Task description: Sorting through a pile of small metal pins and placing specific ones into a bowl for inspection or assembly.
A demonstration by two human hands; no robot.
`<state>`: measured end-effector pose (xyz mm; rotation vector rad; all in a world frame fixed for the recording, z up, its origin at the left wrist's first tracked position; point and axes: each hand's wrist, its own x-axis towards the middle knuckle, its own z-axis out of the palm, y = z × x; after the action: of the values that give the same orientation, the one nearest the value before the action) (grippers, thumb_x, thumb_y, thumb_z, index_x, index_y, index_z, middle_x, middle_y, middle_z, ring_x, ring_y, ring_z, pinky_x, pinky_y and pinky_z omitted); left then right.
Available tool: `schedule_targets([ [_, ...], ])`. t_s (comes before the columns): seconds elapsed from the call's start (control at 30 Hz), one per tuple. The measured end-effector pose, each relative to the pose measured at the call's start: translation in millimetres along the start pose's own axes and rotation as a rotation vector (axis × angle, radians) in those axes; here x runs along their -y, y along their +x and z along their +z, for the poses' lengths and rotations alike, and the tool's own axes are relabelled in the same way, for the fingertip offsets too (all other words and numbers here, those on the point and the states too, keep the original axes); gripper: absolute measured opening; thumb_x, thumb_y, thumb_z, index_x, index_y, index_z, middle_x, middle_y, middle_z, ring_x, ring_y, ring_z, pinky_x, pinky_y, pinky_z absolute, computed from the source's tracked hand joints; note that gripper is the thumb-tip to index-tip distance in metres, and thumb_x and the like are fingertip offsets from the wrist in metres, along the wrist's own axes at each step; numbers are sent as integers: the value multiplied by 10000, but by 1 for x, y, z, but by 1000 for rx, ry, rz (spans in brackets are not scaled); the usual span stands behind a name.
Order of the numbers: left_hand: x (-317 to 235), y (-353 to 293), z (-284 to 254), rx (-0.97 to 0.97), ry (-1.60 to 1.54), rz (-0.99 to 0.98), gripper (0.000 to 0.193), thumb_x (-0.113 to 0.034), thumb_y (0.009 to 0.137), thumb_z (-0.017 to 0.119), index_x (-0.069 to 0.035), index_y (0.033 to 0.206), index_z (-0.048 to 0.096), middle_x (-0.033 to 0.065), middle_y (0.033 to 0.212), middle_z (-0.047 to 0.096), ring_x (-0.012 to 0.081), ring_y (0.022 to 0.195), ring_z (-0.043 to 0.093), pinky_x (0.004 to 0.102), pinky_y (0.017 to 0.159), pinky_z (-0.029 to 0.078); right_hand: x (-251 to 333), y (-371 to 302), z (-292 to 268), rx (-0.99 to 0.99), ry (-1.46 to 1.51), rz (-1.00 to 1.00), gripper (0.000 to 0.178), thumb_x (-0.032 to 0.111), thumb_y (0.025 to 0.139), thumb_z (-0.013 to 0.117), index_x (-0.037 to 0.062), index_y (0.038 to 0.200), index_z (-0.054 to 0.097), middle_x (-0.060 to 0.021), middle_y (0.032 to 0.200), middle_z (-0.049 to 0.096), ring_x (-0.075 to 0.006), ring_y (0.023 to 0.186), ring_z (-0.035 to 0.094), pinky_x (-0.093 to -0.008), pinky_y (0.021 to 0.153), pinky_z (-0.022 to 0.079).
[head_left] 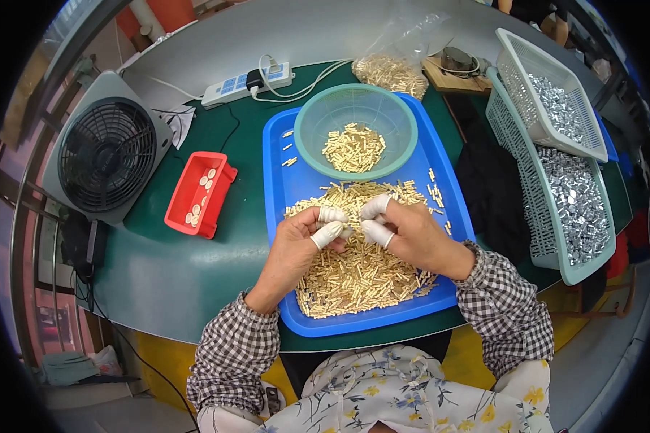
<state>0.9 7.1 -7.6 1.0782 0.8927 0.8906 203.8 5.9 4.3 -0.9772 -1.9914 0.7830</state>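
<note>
White finger cots cover the thumb and fingertips of my left hand [301, 234] and my right hand [412, 229]. Both hands are closed in a pinch, their fingertips close together above a heap of small brass-coloured pins [361, 281]. Whatever lies between the fingertips is too small and too covered to make out. The heap spreads over a blue tray [272, 195], with a few loose pins along its sides. A translucent green bowl [305, 155] rests at the tray's far end, just beyond my hands, with a smaller pile of brass pins [354, 148] in it.
To the left are a red bin [222, 193] with round pale discs and a box fan [108, 155]. Behind stand a power strip [231, 88] and a plastic bag of brass pins [391, 74]. Black cloth [491, 180] and stacked baskets [513, 50] of silvery parts [574, 206] lie right.
</note>
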Motion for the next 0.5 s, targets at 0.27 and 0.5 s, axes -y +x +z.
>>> schedule_targets([
  [0.27,5,-5,3,65,-108,-38,162,-114,852,608,-8,966,565,66,861,626,117,720,600,249,636,510,4,-6,4,99,-318,-218,241,122,809,634,36,1015,541,-107,602,570,-263,525,592,-354,458,454],
  [0.5,3,-8,4,47,-233,-132,110,-99,867,587,-13,933,566,40,814,621,98,687,591,227,618,501,6,-7,4,84,-408,-412,338,70,781,547,-28,1096,475,-95,607,554,-243,529,593,-350,453,465],
])
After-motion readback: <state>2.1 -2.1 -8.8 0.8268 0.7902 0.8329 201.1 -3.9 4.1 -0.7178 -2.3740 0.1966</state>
